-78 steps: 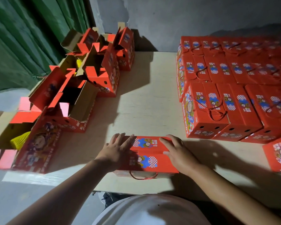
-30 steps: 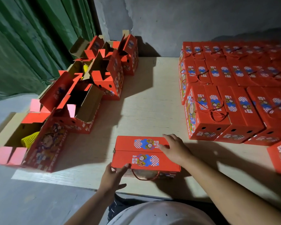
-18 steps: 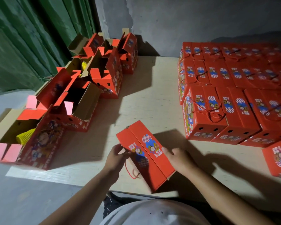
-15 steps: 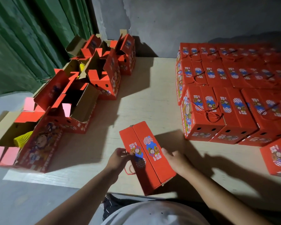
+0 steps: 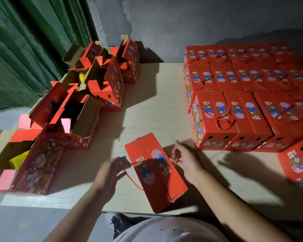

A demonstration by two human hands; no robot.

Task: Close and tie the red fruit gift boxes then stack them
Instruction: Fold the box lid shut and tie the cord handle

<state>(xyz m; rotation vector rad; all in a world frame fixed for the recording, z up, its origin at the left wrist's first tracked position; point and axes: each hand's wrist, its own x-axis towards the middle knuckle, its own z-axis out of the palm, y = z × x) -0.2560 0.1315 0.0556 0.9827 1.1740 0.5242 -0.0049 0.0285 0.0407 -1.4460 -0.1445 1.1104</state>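
Closed red box [image 5: 156,172]: long axis diagonal, far-left to near-right. Left hand [image 5: 110,173], right hand [image 5: 185,159] each pinch a red cord [image 5: 132,180]; fingertips blurred.

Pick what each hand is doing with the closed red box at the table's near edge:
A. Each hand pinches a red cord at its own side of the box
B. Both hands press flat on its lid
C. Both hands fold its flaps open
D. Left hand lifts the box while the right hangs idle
A: the left hand and the right hand each pinch a red cord beside the closed box, whose lid is bare.
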